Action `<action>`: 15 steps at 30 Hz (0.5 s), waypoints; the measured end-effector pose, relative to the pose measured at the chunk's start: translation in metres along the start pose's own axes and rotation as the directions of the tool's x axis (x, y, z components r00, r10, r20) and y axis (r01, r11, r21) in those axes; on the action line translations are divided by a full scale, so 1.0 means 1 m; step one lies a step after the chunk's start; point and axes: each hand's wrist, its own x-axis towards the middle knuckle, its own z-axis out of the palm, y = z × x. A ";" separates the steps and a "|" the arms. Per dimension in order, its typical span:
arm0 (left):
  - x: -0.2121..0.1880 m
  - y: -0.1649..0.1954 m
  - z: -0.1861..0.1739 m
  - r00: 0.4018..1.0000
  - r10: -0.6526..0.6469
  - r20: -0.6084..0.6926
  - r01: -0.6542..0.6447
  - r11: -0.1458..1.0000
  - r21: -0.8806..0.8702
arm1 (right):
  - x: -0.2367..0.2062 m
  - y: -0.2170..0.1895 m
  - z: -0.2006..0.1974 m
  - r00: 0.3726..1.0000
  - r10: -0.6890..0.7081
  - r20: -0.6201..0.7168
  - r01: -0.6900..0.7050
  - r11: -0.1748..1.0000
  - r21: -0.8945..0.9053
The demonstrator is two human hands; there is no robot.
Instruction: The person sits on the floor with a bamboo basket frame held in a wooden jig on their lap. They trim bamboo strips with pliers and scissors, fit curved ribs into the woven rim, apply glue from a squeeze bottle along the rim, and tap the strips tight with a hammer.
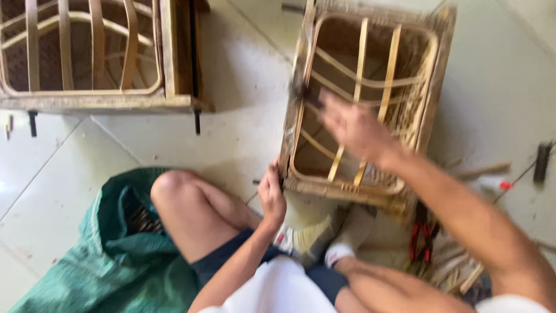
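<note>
A square wooden and bamboo frame [435, 75] with thin slats stands tilted on the tiled floor in front of my knees. My left hand [271, 194] grips its near left corner. My right hand [353, 128] reaches over the frame's opening, blurred by motion, and pinches a small dark tool or brush at the left rail; what it is I cannot tell. My shoes [315, 237] rest under the frame's near edge.
A second, similar bamboo frame [174, 64] lies at the top left. A green sack [110, 261] sits beside my left knee. Red-handled pliers [421, 240] and loose bamboo strips [457, 269] lie at the right. A dark tool [542, 162] lies at the far right.
</note>
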 end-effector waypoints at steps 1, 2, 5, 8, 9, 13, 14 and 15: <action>-0.001 0.002 0.002 0.999 0.043 0.001 -0.043 0.999 -0.003 | 0.008 0.001 -0.006 0.995 0.101 0.008 -0.101 0.995 0.021; 0.002 0.004 0.006 0.994 0.108 -0.004 -0.108 0.994 -0.018 | 0.020 0.002 -0.013 0.998 0.063 -0.017 -0.062 0.997 0.055; 0.001 0.005 0.006 0.988 0.153 0.006 -0.153 0.987 0.038 | 0.036 0.006 -0.015 1.000 -0.008 -0.022 0.011 0.992 0.129; 0.001 -0.001 0.003 0.988 0.156 -0.023 -0.155 0.987 0.032 | 0.016 0.010 0.003 0.999 0.019 0.044 -0.024 0.993 0.120; 0.001 -0.004 0.002 0.986 0.164 -0.036 -0.160 0.982 0.104 | 0.000 0.010 0.012 0.999 0.019 0.044 -0.024 0.994 0.107; 0.000 -0.013 0.001 0.984 0.138 -0.113 -0.134 0.990 0.038 | -0.052 0.001 0.039 0.949 -0.293 -0.112 0.295 0.955 -0.001; 0.000 -0.014 0.002 0.985 0.131 -0.110 -0.140 0.987 -0.082 | -0.067 -0.003 0.042 0.937 -0.323 -0.134 0.325 0.946 -0.008; 0.000 -0.014 0.002 0.985 0.129 -0.116 -0.137 0.989 -0.056 | -0.081 -0.008 0.048 0.929 -0.342 -0.142 0.345 0.939 -0.006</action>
